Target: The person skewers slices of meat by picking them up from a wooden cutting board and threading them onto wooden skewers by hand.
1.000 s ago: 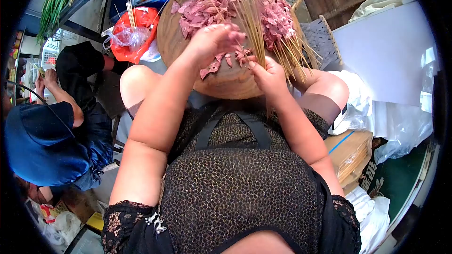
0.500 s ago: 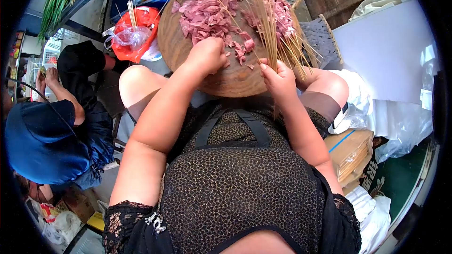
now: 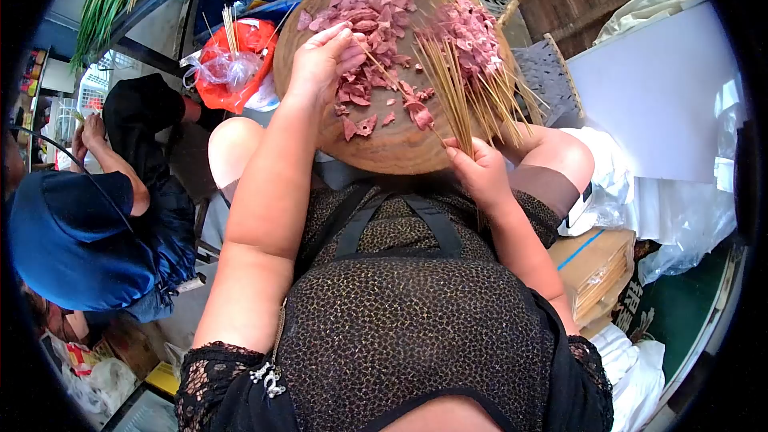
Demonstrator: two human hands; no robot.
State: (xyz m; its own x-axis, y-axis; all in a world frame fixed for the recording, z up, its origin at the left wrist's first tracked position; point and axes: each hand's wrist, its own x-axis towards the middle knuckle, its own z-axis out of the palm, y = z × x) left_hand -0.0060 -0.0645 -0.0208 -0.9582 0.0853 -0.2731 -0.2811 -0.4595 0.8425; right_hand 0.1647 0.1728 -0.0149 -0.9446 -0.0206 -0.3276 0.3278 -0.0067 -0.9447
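Note:
In my right hand (image 3: 478, 166) is a bundle of thin bamboo skewers (image 3: 448, 88), gripped near their lower ends. One skewer (image 3: 384, 70) slants away to the left, with pink-red meat slices (image 3: 418, 109) threaded partway along it. My left hand (image 3: 324, 56) is closed in a pinch at the far end of that skewer; whether a meat slice is also between the fingers is hidden. Beneath and beyond the left hand, a heap of sliced meat (image 3: 376, 4) lies on a round wooden board (image 3: 384, 152). Loaded skewers (image 3: 472, 32) are piled at the board's right side.
A red plastic bag (image 3: 216, 80) with upright skewers stands left of the board. A woven-seat chair (image 3: 548, 72) is at the right, beside a white panel (image 3: 656, 88). Another person in dark blue (image 3: 80, 240) sits at the left. Flattened cardboard (image 3: 596, 272) lies at the lower right.
My left hand has risen from the board's near edge to the slanted skewer's far end. That skewer now points lower and further left. My right hand has shifted slightly down with the bundle.

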